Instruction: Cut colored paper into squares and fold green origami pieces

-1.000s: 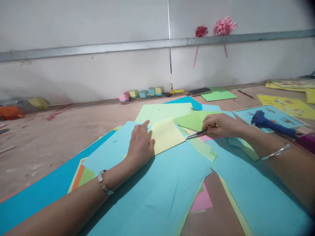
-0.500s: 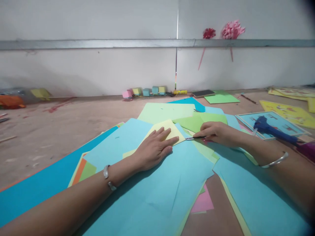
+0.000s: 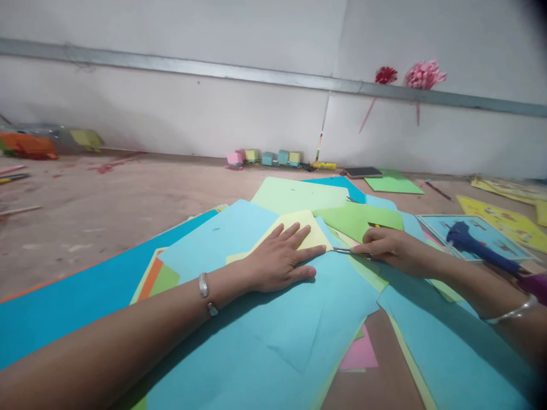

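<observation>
The left hand (image 3: 280, 262) lay flat and widely spread on the yellow paper (image 3: 315, 228), and right of this paper the right hand (image 3: 387, 247) was closed around scissors (image 3: 342, 250).

Brown work surface (image 3: 119, 210), running back to a white wall (image 3: 171, 114). Centre and near: heap of overlapping coloured sheets (image 3: 265, 336), with a long dark-blue sheet (image 3: 85, 299) reaching to the left edge. Far left: an orange item (image 3: 29, 146), blurred; nearer, a thin stick (image 3: 21, 211). Far centre: row of small pastel blocks (image 3: 268, 159), yellow tube (image 3: 325, 165), dark flat slab (image 3: 363, 172). Far right: bright green sheet (image 3: 397, 183), slender dark stick (image 3: 439, 190), yellow printed sheet (image 3: 504, 221); nearer, blue printed card (image 3: 482, 228).
</observation>
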Demonstrator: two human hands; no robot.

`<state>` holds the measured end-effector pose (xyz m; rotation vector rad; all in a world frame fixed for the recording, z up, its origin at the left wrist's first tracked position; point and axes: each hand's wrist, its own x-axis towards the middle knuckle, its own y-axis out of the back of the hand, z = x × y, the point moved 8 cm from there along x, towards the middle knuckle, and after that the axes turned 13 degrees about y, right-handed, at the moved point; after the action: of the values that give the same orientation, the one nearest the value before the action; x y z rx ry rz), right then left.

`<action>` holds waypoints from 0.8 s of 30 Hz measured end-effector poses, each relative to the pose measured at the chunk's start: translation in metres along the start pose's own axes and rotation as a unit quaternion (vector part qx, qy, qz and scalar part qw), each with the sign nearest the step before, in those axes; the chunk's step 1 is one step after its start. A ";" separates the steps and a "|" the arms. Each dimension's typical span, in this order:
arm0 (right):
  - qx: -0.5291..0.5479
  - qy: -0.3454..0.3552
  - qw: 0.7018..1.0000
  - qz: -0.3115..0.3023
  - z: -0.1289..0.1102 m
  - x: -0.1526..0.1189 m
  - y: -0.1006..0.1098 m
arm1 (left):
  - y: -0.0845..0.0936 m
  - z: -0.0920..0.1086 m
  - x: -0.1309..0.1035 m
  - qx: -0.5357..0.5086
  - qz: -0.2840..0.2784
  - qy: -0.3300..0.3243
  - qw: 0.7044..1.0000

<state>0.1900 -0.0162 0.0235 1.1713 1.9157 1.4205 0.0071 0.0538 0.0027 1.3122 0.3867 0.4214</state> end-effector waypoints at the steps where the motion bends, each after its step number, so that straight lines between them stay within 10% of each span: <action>1: 0.001 0.000 1.000 0.000 -0.001 -0.001 0.000 | 0.000 0.000 0.000 -0.001 0.002 -0.002 1.000; 24: -0.055 0.028 0.997 0.055 -0.036 -0.009 -0.008 | -0.001 0.006 0.001 -0.010 -0.033 -0.037 0.999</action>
<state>0.1642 -0.0432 0.0274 1.2132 1.8091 1.6115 0.0110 0.0493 0.0028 1.2889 0.3621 0.3199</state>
